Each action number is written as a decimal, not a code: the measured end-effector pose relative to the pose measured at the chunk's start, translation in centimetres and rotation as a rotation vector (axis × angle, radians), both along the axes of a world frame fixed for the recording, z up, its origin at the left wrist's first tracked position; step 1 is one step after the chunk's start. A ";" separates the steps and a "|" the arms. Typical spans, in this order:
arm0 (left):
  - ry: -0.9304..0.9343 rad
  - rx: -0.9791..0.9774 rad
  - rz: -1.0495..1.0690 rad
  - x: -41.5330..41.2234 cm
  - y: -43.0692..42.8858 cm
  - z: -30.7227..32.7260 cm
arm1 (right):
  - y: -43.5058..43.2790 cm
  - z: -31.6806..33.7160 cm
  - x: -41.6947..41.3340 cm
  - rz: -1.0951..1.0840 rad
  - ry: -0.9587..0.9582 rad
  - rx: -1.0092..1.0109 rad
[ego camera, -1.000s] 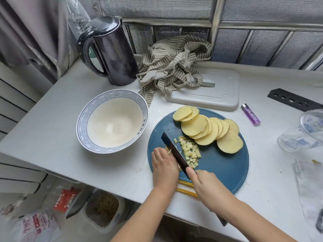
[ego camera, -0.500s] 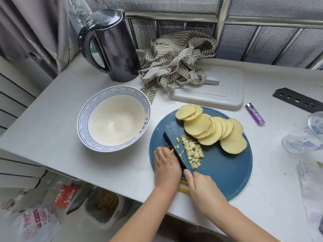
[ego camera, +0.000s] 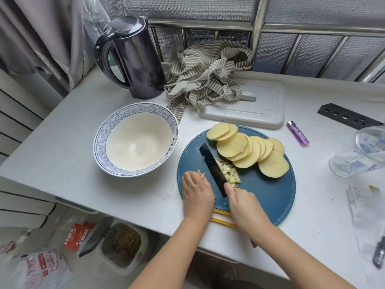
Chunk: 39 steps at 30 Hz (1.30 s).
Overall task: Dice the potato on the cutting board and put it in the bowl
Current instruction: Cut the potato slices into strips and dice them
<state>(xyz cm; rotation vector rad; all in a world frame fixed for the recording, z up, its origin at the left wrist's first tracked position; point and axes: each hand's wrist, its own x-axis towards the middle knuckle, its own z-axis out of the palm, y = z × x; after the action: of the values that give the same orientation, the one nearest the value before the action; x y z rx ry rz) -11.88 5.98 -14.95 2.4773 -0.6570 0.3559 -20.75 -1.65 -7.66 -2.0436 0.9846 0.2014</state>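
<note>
A round blue cutting board (ego camera: 268,190) lies on the white counter. Several round potato slices (ego camera: 248,151) overlap across its far half. A small heap of diced potato (ego camera: 229,171) sits right of the dark knife blade (ego camera: 212,167). My right hand (ego camera: 243,205) grips the knife handle, with the forefinger along the blade's spine. My left hand (ego camera: 196,190) holds a few potato strips (ego camera: 201,173) against the board, just left of the blade. The white bowl with a blue patterned rim (ego camera: 100,140) stands empty to the left of the board.
A dark kettle (ego camera: 135,59) and a striped cloth (ego camera: 206,76) are at the back, the cloth lying partly on a white cutting board (ego camera: 262,107). A purple lighter (ego camera: 298,133), a glass vessel (ego camera: 362,151) and a black perforated strip (ego camera: 348,115) lie to the right. Yellow chopsticks (ego camera: 223,217) poke out under the board.
The knife blade has shifted slightly left along the strips and the diced heap right of it has grown a little. My left hand has stayed on the strips.
</note>
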 end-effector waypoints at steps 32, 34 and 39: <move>0.245 -0.243 -0.078 0.2 2.2 0.5 | 4.1 1.4 -3.0 0.160 -0.013 -0.213; 0.224 -0.232 -0.059 0.3 2.0 0.4 | 4.3 1.1 -3.1 0.151 -0.013 -0.228; 0.193 -0.214 -0.022 0.4 1.4 0.0 | 4.6 0.0 -3.0 0.197 0.009 -0.266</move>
<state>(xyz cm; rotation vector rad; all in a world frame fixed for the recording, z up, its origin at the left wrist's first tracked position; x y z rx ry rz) -11.52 7.37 -14.94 2.2638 -0.5361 0.1658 -23.75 2.97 -7.70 -2.3876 0.8509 0.1918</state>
